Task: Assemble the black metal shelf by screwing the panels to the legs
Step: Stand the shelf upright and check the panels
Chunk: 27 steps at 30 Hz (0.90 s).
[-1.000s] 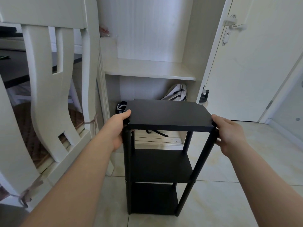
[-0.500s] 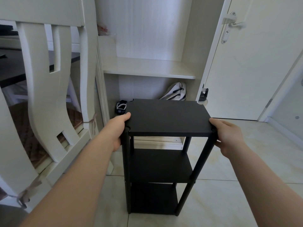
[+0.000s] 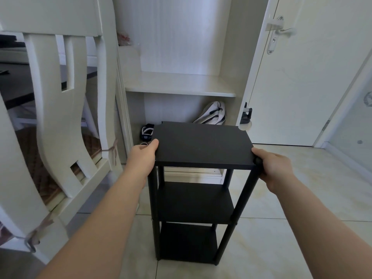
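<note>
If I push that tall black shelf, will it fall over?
Probably tippy: the black shelf is tall and narrow on thin legs. It is likely stiff, since three panels join the legs. It may slide on the smooth tile floor.
</note>
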Each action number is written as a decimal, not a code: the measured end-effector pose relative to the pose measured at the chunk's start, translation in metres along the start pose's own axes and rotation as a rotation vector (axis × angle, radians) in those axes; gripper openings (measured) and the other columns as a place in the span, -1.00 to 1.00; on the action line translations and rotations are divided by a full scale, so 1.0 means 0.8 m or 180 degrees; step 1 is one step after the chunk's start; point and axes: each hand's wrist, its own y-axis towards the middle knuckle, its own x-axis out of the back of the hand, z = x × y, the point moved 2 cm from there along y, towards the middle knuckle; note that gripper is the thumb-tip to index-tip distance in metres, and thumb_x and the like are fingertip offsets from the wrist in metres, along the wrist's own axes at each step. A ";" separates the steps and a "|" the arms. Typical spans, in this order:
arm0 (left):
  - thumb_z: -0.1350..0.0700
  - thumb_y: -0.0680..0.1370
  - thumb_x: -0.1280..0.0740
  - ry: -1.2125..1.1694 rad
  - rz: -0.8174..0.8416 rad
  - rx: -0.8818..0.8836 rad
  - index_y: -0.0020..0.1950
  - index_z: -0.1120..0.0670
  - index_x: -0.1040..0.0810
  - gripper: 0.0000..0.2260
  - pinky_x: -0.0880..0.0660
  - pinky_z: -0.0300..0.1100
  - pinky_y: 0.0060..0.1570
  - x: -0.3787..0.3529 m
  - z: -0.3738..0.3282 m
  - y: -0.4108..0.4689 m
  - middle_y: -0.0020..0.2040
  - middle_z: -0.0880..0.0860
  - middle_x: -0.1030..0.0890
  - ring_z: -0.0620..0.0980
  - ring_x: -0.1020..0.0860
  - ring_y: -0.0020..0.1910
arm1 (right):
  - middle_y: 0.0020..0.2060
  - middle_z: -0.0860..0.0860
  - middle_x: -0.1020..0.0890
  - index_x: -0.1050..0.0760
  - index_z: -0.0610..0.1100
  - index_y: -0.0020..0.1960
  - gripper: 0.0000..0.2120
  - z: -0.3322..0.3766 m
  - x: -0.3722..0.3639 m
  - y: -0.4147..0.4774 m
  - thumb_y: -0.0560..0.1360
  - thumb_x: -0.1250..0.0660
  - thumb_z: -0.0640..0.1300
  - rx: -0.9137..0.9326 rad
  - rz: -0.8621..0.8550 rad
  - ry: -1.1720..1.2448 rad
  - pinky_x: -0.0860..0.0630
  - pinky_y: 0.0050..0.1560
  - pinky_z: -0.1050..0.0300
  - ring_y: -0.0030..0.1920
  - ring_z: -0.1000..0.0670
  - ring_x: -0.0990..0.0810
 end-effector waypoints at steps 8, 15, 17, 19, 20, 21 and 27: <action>-0.01 0.55 -0.42 0.0591 -0.0352 -0.0497 0.32 0.10 -0.44 -0.59 -0.41 -0.14 -0.05 0.006 0.011 -0.039 0.19 0.05 -0.52 0.01 -0.50 0.09 | -0.32 -0.04 -0.61 -0.57 -0.17 -0.20 -0.83 -0.004 0.012 -0.026 0.50 -0.49 -0.13 -0.0053 0.0027 0.0066 -0.59 -0.14 0.08 -0.27 -0.05 -0.56; 0.19 0.56 -0.41 -0.0111 0.0362 -0.0738 0.58 0.06 -0.24 -0.38 -0.34 0.06 0.45 0.002 0.011 -0.057 0.48 0.02 -0.43 0.04 -0.40 0.45 | -0.28 -0.07 -0.61 -0.55 -0.18 -0.06 -0.91 -0.011 0.032 -0.072 0.55 -0.37 -0.15 -0.0334 0.0215 0.0210 -0.51 -0.26 0.06 -0.32 -0.07 -0.55; 0.13 0.56 -0.42 -0.0173 0.0447 -0.0585 0.58 0.03 -0.23 -0.36 -0.31 0.02 0.44 -0.005 0.009 -0.065 0.45 -0.03 -0.43 0.06 -0.37 0.47 | -0.26 -0.09 -0.63 -0.55 -0.17 -0.01 -0.90 -0.010 0.036 -0.082 0.56 -0.33 -0.13 -0.0426 0.0503 0.0152 -0.51 -0.26 0.07 -0.33 -0.09 -0.57; 0.01 0.54 -0.44 -0.0213 0.0380 -0.0149 0.51 0.03 -0.33 -0.42 -0.35 0.02 0.35 -0.016 0.008 -0.081 0.37 -0.02 -0.48 0.09 -0.42 0.39 | -0.22 -0.10 -0.65 -0.56 -0.17 0.03 -0.86 -0.009 0.040 -0.087 0.58 -0.35 -0.10 -0.0390 0.0590 0.0111 -0.54 -0.22 0.06 -0.29 -0.09 -0.60; -0.04 0.53 -0.44 -0.0228 0.0528 0.0092 0.49 0.06 -0.35 -0.42 -0.38 0.04 0.32 -0.025 0.011 -0.093 0.34 0.01 -0.50 0.10 -0.46 0.34 | -0.19 -0.10 -0.67 -0.57 -0.17 0.05 -0.85 -0.009 0.042 -0.088 0.58 -0.37 -0.09 -0.0323 0.0541 0.0119 -0.54 -0.21 0.07 -0.28 -0.09 -0.61; -0.07 0.53 -0.43 -0.0201 0.0827 0.0255 0.47 0.08 -0.37 -0.43 -0.43 0.05 0.28 -0.037 0.014 -0.106 0.31 0.04 -0.52 0.09 -0.50 0.28 | -0.18 -0.10 -0.68 -0.59 -0.18 0.07 -0.84 -0.009 0.042 -0.090 0.57 -0.39 -0.09 -0.0262 0.0486 0.0141 -0.54 -0.20 0.07 -0.27 -0.08 -0.62; -0.03 0.61 -0.31 -0.0242 0.1725 0.0302 0.34 0.13 -0.43 -0.63 -0.58 -0.20 -0.15 -0.095 0.024 -0.161 0.05 0.05 -0.66 -0.08 -0.66 0.00 | -0.12 -0.17 -0.69 -0.59 -0.25 0.09 -0.82 -0.015 0.041 -0.104 0.58 -0.38 -0.14 -0.0252 0.0419 0.0182 -0.54 -0.07 0.04 -0.21 -0.12 -0.60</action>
